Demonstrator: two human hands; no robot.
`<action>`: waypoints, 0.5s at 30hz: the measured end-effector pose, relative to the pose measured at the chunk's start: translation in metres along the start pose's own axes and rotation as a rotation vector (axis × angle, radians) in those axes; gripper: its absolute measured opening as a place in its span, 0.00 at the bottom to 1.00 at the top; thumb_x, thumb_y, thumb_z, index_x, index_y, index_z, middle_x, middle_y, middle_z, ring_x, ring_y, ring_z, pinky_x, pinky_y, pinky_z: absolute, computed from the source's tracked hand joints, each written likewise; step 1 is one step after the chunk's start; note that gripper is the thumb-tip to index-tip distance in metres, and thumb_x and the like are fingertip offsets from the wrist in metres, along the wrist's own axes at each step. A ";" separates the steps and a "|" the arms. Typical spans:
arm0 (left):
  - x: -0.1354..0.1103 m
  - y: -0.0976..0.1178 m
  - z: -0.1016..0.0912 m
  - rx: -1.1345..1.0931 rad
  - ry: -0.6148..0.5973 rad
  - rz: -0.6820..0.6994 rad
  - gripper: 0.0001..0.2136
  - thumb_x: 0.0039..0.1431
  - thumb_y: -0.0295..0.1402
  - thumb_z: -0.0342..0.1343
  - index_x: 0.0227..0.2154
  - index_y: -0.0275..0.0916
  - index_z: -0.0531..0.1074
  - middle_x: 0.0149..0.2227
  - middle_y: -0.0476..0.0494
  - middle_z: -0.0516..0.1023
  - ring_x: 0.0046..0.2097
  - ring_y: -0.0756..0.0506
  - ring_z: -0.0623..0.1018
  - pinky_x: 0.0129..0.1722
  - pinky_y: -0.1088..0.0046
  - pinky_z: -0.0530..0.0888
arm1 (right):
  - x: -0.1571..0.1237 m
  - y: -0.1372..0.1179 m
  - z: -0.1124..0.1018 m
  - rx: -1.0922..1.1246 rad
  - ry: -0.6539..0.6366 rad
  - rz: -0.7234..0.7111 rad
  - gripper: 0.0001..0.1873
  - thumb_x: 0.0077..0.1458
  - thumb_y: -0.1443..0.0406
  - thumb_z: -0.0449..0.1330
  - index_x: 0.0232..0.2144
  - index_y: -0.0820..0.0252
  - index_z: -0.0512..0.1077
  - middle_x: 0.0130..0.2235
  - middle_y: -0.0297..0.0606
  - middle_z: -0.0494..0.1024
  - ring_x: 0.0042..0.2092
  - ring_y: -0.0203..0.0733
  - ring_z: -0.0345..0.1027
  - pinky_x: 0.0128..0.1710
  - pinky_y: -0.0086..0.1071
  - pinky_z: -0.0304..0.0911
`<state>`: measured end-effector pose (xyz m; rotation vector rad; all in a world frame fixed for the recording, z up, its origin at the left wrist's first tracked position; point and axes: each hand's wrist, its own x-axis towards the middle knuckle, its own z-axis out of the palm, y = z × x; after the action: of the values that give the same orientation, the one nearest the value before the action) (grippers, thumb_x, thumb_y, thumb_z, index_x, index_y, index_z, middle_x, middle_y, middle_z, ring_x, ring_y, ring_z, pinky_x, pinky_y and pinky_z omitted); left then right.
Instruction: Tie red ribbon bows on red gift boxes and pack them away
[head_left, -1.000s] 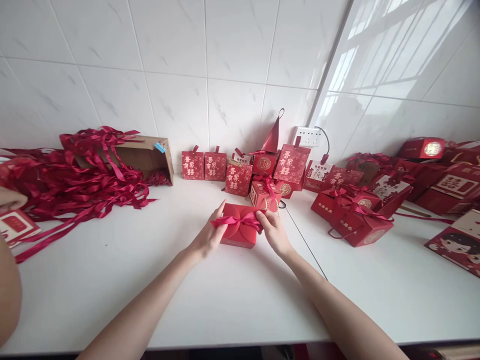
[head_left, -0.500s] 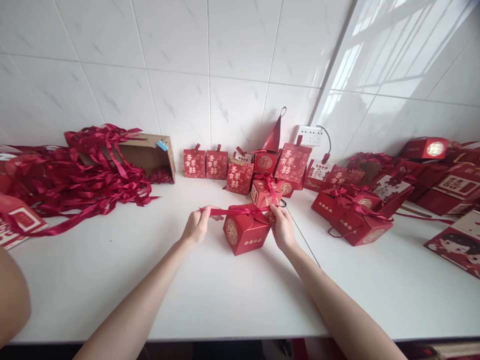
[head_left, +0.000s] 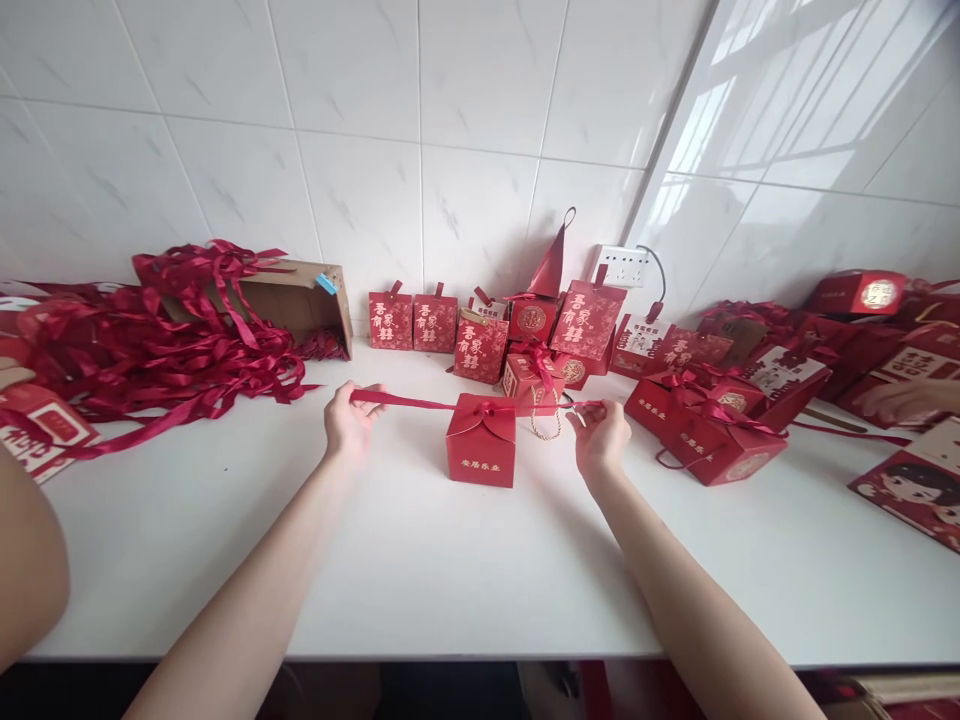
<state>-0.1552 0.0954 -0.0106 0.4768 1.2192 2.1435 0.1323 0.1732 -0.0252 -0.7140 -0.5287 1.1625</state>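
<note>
A red gift box with gold characters on its front stands upright on the white table in front of me. A dark red ribbon runs across its folded top, with a small knot or crossing at the middle. My left hand pinches one end of the ribbon to the left of the box. On the other side, my right hand pinches the opposite end. The ribbon is stretched nearly level between both hands. Just behind sits a smaller red box with a bow and a twisted cord handle.
Loose ribbons spill from a cardboard box at the left. Red cards and boxes line the tiled wall near a power strip. Finished-looking bowed boxes stand at the right. Other people's hands show at the edges.
My hands have moved apart and drawn the ribbon out straight across the box. The box has turned so its lettered side faces me. Another person's hand has appeared at the right.
</note>
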 end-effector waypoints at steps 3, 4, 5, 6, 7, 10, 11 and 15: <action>0.003 0.003 -0.004 -0.082 0.079 -0.068 0.09 0.51 0.33 0.44 0.19 0.41 0.52 0.25 0.47 0.71 0.34 0.47 0.76 0.35 0.71 0.72 | 0.008 -0.002 -0.004 0.041 0.066 0.015 0.11 0.48 0.66 0.53 0.18 0.57 0.55 0.22 0.28 0.71 0.26 0.31 0.70 0.30 0.28 0.71; 0.004 0.004 -0.004 -0.104 0.094 -0.089 0.09 0.51 0.32 0.44 0.19 0.41 0.51 0.25 0.47 0.71 0.33 0.48 0.76 0.34 0.71 0.72 | 0.010 -0.002 -0.005 0.051 0.070 0.025 0.11 0.48 0.66 0.53 0.19 0.56 0.54 0.23 0.29 0.72 0.28 0.32 0.72 0.31 0.29 0.72; 0.005 0.004 -0.005 -0.125 0.102 -0.109 0.09 0.51 0.32 0.45 0.19 0.41 0.51 0.26 0.46 0.71 0.33 0.48 0.75 0.33 0.72 0.71 | 0.012 -0.003 -0.005 0.059 0.070 0.038 0.12 0.48 0.65 0.54 0.19 0.56 0.54 0.24 0.30 0.73 0.28 0.33 0.72 0.31 0.29 0.72; 0.005 0.004 -0.005 -0.144 0.107 -0.128 0.09 0.51 0.32 0.45 0.19 0.41 0.51 0.27 0.46 0.71 0.32 0.48 0.75 0.32 0.72 0.71 | 0.013 -0.003 -0.006 0.067 0.067 0.051 0.12 0.48 0.65 0.55 0.19 0.56 0.54 0.23 0.29 0.72 0.27 0.33 0.72 0.30 0.28 0.72; 0.005 0.004 -0.005 -0.162 0.111 -0.146 0.09 0.50 0.31 0.46 0.19 0.41 0.52 0.27 0.46 0.71 0.31 0.48 0.74 0.31 0.72 0.71 | 0.014 -0.003 -0.007 0.074 0.064 0.063 0.13 0.48 0.65 0.55 0.19 0.56 0.54 0.21 0.28 0.70 0.25 0.32 0.71 0.29 0.27 0.71; 0.004 0.003 -0.004 -0.211 0.125 -0.191 0.08 0.51 0.30 0.45 0.20 0.40 0.53 0.25 0.47 0.69 0.27 0.49 0.71 0.27 0.73 0.69 | 0.015 -0.002 -0.007 0.098 0.061 0.095 0.13 0.48 0.67 0.55 0.18 0.57 0.54 0.17 0.23 0.64 0.19 0.27 0.63 0.24 0.21 0.67; 0.004 0.004 -0.004 -0.225 0.131 -0.202 0.08 0.52 0.30 0.44 0.19 0.40 0.54 0.24 0.47 0.68 0.25 0.50 0.70 0.26 0.74 0.68 | 0.015 -0.002 -0.007 0.104 0.060 0.103 0.13 0.48 0.68 0.55 0.18 0.57 0.54 0.16 0.23 0.62 0.18 0.26 0.61 0.23 0.20 0.66; 0.003 0.007 -0.004 -0.258 0.136 -0.218 0.10 0.53 0.28 0.43 0.18 0.39 0.53 0.21 0.50 0.64 0.21 0.52 0.65 0.24 0.75 0.66 | 0.012 -0.007 -0.004 0.116 0.049 0.119 0.14 0.49 0.70 0.54 0.17 0.58 0.54 0.15 0.23 0.61 0.17 0.25 0.58 0.21 0.19 0.65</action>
<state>-0.1618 0.0919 -0.0066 0.0831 0.9949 2.1298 0.1430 0.1818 -0.0228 -0.6795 -0.3784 1.2726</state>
